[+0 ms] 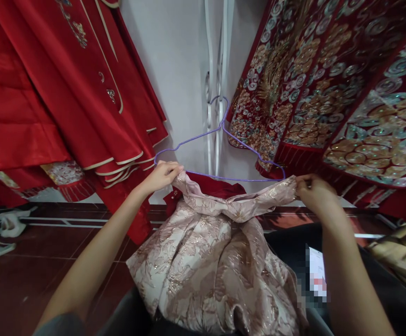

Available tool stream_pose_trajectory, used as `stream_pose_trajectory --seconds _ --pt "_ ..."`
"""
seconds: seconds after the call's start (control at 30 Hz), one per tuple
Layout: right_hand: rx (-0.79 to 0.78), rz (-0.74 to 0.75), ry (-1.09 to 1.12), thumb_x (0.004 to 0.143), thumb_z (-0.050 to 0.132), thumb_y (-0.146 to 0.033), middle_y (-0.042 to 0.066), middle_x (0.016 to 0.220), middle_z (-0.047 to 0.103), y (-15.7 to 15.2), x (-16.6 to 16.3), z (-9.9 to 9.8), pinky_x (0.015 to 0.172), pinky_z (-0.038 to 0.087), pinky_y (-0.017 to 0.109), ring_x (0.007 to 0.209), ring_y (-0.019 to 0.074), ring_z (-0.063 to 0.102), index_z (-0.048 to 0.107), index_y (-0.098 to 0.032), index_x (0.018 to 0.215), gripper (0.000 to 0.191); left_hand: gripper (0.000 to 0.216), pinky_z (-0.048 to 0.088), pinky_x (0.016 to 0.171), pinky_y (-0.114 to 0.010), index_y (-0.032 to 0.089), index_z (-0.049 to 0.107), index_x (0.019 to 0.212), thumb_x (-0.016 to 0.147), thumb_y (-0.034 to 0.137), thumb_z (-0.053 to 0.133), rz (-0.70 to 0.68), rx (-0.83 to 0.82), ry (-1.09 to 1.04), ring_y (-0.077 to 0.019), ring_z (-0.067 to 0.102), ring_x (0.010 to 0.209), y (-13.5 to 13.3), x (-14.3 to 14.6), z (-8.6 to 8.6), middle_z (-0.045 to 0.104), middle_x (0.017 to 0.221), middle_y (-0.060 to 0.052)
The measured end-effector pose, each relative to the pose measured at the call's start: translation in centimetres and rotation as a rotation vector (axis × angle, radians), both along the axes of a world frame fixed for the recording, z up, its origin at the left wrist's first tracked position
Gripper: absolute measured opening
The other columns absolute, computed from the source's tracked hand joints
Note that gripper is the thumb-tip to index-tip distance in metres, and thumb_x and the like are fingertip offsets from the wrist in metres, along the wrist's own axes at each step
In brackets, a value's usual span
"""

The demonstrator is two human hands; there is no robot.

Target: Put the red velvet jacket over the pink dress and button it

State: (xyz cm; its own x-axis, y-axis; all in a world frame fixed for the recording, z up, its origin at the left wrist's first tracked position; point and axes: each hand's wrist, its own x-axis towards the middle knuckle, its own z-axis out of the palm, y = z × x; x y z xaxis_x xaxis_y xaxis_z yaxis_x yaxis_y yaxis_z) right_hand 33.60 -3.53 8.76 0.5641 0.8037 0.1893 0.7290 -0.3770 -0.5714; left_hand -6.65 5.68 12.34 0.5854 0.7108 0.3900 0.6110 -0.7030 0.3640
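Note:
A pale pink brocade dress (203, 252) with a metallic floral pattern lies across my lap, its folded top band stretched between my two hands. My left hand (166, 176) pinches the left end of that band, close to the left corner of a purple wire hanger (198, 136). At the band's right end, the fingers of my right hand (315, 190) are closed on the fabric, just below the hanger's right corner. The hanger is upright behind the dress, its hook beside white vertical rails. Whether the left fingers also touch the hanger cannot be told.
Red garments with cream piping (94, 93) hang at the left. Red embroidered, sequined garments (304, 84) hang at the right. A phone with a lit screen (317, 270) lies on dark material by my right forearm. White shoes (12, 221) are on the dark tiled floor at left.

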Motion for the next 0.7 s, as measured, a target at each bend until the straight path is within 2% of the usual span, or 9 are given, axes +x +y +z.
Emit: stream_pose_trajectory --seconds 0.2,0.4,0.57,0.7 --pt "0.071 -0.011 -0.016 0.081 0.047 -0.029 0.016 0.095 0.068 0.3 0.34 -0.46 0.079 0.043 0.04 0.089 0.0312 0.062 0.055 -0.022 0.085 0.012 0.044 0.035 0.065 -0.027 0.018 0.038 0.057 0.093 0.042 0.032 -0.004 -0.021 -0.014 -0.0124 0.042 0.06 -0.05 0.14 -0.04 0.042 0.061 0.001" --pt "-0.037 -0.009 0.001 0.083 0.044 -0.028 0.019 0.099 0.067 0.14 0.27 -0.12 0.078 0.043 0.039 0.09 0.0321 0.062 0.054 -0.02 0.089 0.015 0.043 0.035 0.067 -0.027 0.018 0.042 0.057 0.094 0.039 0.033 -0.006 0.029 0.006 -0.0127 0.043 0.061 -0.14 -0.05 0.22 0.045 0.061 0.001" --pt "0.019 -0.014 0.0 0.084 0.042 -0.028 0.015 0.102 0.067 0.06 -0.05 0.07 0.081 0.044 0.037 0.094 0.031 0.062 0.054 -0.02 0.094 0.017 0.043 0.034 0.065 -0.027 0.018 0.039 0.057 0.094 0.038 0.034 -0.018 0.035 -0.006 -0.0117 0.041 0.059 -0.16 -0.06 0.19 0.041 0.06 0.001" --pt "0.019 -0.036 -0.031 0.085 0.042 -0.026 0.015 0.105 0.067 0.06 -0.03 0.16 0.082 0.044 0.037 0.097 0.0306 0.062 0.055 -0.02 0.096 0.018 0.043 0.033 0.063 -0.026 0.017 0.042 0.057 0.094 0.038 0.035 -0.026 0.039 -0.012 -0.0115 0.041 0.058 -0.12 -0.12 0.16 0.042 0.06 0.001"
